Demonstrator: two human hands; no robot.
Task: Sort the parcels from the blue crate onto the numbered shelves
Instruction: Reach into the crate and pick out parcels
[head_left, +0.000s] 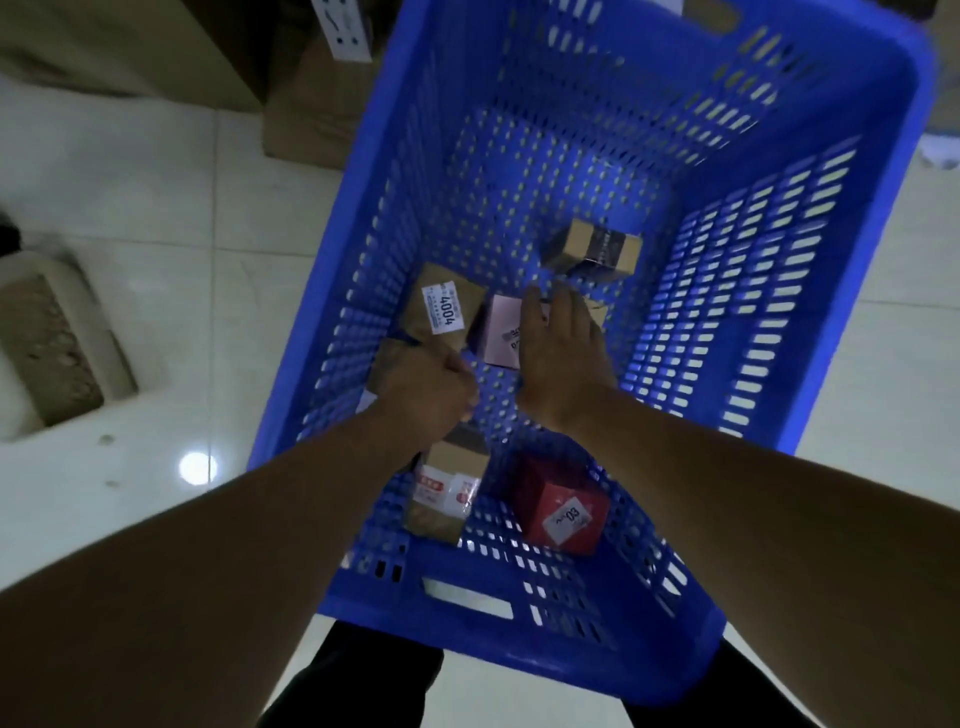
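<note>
I look down into the blue crate (857, 270), which stands on the floor. My left hand (426, 397) is closed around the near end of a brown parcel (444, 312) with a white label reading 4004. My right hand (558, 353) lies flat with fingers spread over a pink box (501, 330), touching its right side and hiding part of a brown parcel behind it. A small cardboard box (595, 249) sits farther in. Near me lie a brown box with red-and-white labels (447, 493) and a red box (563, 506).
Pale glossy tiles (171, 322) surround the crate. Cardboard boxes (306, 104) stand at the upper left, and a beige perforated object (57, 348) lies at the left. My dark trouser legs (358, 686) show below the crate's near rim.
</note>
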